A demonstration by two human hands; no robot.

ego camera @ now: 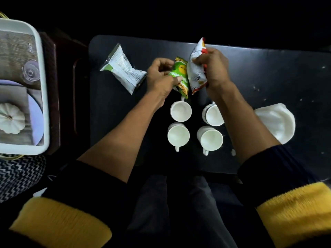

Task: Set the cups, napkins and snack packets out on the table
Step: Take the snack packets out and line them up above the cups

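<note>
White cups (180,111), green packet (180,76), black table (268,72).

This looks like a dim room in a home, set up for serving tea or snacks. A low dark table (268,72) stands in front of a seated person, whose dark-trousered legs reach under its near edge. On it are four white cups (180,111), a white napkin pile (275,122) and shop-bought snack packets (123,68). To the left, a white tray (42,86) with a printed picture base rests on a dark wooden side stand (53,68), beside a zigzag-patterned fabric (19,176).
</note>
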